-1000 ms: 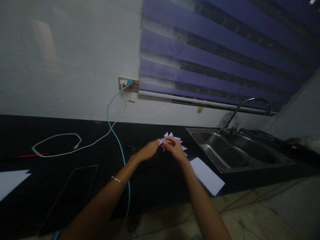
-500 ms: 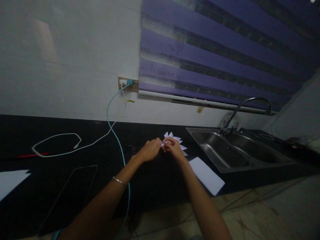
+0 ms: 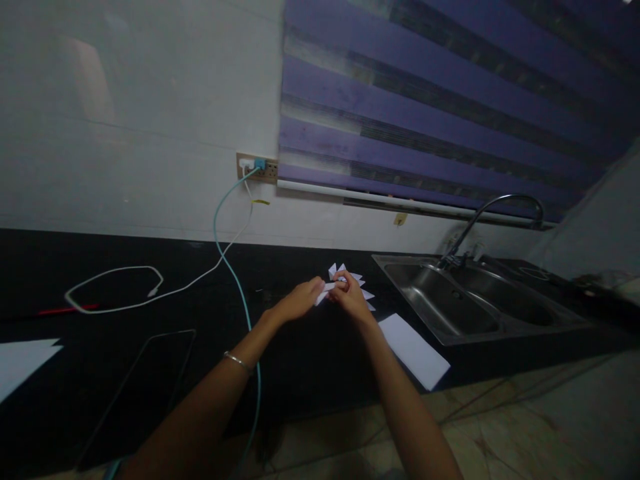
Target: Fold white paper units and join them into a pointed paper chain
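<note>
A small white piece of folded paper point(image 3: 325, 293) is pinched between my two hands, just above the black counter. My left hand point(image 3: 301, 298) grips its left end with thumb and fingers closed. From the other side my right hand point(image 3: 350, 294) holds it between thumb and fingertips, which hide part of it. Behind and beside the right hand lie several pointed folded paper pieces point(image 3: 368, 295), partly covered by that hand. To the right of my right forearm rests a stack of white paper point(image 3: 414, 351).
A double steel sink point(image 3: 425, 298) with a curved faucet point(image 3: 475, 223) is set in the counter at right. Teal cable point(image 3: 241, 293) and white cable point(image 3: 115, 311) run from the wall outlet point(image 3: 270, 171). More white sheets point(image 3: 25, 363) lie far left, near a dark thin-rimmed panel point(image 3: 140, 393).
More of the folded paper now shows between my hands, which have drawn slightly apart. The right fingers have shifted their hold; the things on the counter have stayed put.
</note>
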Demonstrator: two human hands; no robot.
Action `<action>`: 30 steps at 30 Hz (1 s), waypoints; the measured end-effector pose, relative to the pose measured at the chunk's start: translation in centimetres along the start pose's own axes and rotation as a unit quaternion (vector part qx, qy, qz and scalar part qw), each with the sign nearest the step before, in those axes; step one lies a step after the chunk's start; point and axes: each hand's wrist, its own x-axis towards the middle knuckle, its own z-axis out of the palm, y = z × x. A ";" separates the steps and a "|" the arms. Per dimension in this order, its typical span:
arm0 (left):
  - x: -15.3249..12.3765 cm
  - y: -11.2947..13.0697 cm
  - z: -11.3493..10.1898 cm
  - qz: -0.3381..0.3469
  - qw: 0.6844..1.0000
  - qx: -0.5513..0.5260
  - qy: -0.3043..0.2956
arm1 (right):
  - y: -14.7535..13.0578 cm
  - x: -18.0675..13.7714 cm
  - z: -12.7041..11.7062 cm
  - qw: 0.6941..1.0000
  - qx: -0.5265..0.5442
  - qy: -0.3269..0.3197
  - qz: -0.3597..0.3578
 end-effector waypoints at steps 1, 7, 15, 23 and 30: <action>0.1 0.0 -0.1 -0.009 1.000 -0.023 0.007 | 0.0 0.0 0.0 1.000 -0.001 0.002 -0.005; 0.6 0.2 -0.4 -0.009 0.995 -0.097 0.029 | 0.0 0.0 0.1 0.999 -0.016 0.025 -0.041; 0.5 0.8 -0.9 -0.009 0.990 -0.112 0.087 | -0.9 -0.4 0.8 0.997 0.064 0.016 -0.027; 0.5 1.3 -0.7 0.019 0.989 -0.128 0.076 | -0.7 -0.4 1.6 0.992 0.005 0.100 -0.082; 0.3 1.6 -0.7 0.033 0.990 -0.116 0.068 | -0.4 -0.3 2.0 0.986 -0.011 0.146 -0.075</action>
